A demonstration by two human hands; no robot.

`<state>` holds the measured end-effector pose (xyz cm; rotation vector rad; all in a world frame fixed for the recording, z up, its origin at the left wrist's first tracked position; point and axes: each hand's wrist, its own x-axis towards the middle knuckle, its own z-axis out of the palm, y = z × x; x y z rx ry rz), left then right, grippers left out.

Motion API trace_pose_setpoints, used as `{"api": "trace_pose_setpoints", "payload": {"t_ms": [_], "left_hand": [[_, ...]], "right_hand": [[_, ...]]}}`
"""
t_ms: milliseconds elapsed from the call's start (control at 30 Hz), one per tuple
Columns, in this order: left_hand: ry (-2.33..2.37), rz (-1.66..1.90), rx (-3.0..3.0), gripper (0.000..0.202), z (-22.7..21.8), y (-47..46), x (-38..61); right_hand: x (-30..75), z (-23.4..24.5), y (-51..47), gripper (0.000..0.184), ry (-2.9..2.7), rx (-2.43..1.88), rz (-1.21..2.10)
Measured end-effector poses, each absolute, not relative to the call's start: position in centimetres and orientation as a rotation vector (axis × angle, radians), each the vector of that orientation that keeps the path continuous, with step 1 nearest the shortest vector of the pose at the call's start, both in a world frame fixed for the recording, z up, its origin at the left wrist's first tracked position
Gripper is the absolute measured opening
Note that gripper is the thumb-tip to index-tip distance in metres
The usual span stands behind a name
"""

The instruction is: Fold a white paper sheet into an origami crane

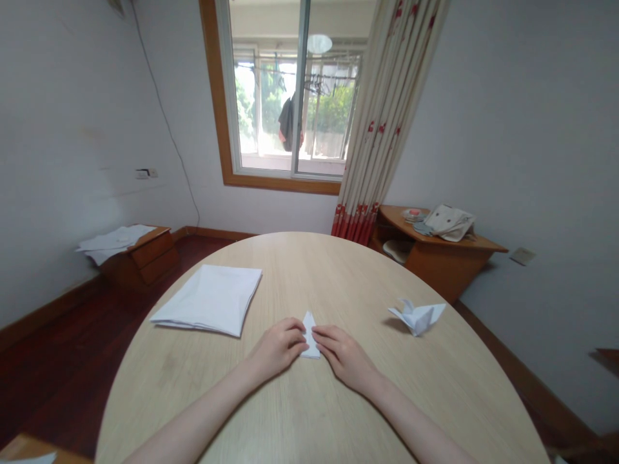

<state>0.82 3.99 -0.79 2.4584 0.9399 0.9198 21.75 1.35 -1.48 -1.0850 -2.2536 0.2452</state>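
A small folded piece of white paper (310, 345) lies on the round wooden table (319, 412), its narrow point facing away from me. My left hand (280, 343) rests on its left edge with the fingers curled together. From the other side, my right hand (344, 354) presses its fingertips on the right edge. Both hands are closed on the paper, and their fingers hide part of its sides. Off to the right stands a folded white paper crane (416, 318), apart from my hands.
A stack of white paper sheets (210, 299) lies on the table's left. Behind it, a low wooden cabinet (155, 254) bears more paper. A wooden corner desk (430, 258) holds a cloth bag (449, 222) beside the curtain (387, 109).
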Motion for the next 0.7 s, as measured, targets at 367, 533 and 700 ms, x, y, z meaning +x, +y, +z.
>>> {"api": "trace_pose_setpoints", "payload": {"t_ms": [367, 533, 700], "left_hand": [[0.753, 0.748, 2.794, 0.020, -0.2, 4.5, -0.4], [0.670, 0.786, 2.882, 0.022, -0.3, 4.3, -0.1], [0.643, 0.932, 2.823, 0.023, -0.8, 4.1, 0.2]], "right_hand": [[21.5, -0.8, 1.2, 0.027, -2.243, -1.072, 0.218], [21.4, -0.2, 1.0, 0.019, -2.168, -1.105, 0.278], [21.5, -0.1, 1.0, 0.007, -2.008, -1.239, 0.254]]}}
